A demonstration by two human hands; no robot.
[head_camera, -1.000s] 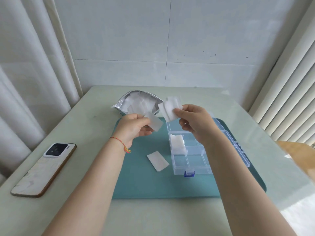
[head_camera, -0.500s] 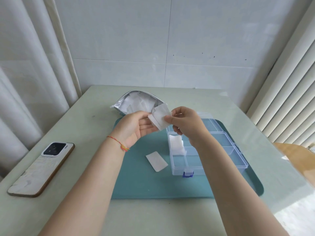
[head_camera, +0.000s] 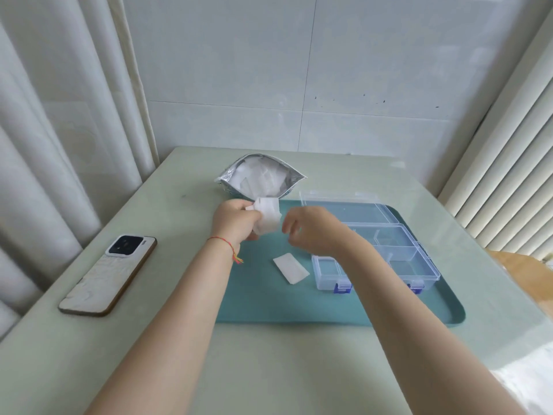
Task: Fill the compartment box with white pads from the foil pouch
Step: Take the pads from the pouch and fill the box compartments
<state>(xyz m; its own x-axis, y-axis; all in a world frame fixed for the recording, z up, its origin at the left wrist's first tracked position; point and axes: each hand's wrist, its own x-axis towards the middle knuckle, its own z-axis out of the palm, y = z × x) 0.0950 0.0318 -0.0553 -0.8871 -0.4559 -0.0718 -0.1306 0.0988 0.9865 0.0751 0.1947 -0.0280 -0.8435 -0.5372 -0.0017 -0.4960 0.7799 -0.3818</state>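
White pads (head_camera: 267, 218) bunched in left hand (head_camera: 236, 220), pinched between thumb and fingers, held above teal mat (head_camera: 269, 304) at roughly 11 o'clock of its surface. Right hand (head_camera: 314, 230) just beside, at 3 o'clock from the bunch, fingers loosely curled and apart from the pads, gripping nothing. Red string bracelet (head_camera: 229, 245) on left wrist.

Silver foil pouch (head_camera: 260, 178) lying open at 12 o'clock on pale green table (head_camera: 179, 354), mouth toward the hands, more white pads visible inside. Clear compartment box (head_camera: 398, 259) on the mat at 3 o'clock, lid folded back toward the far edge, blue latches on the near wall; contents of the compartment under the right wrist hidden. One loose pad (head_camera: 291, 268) flat on the mat at 6 o'clock from the hands, just beside the box's left wall, not touching it. Phone (head_camera: 109, 275) face down at 9 o'clock, well apart from the mat.
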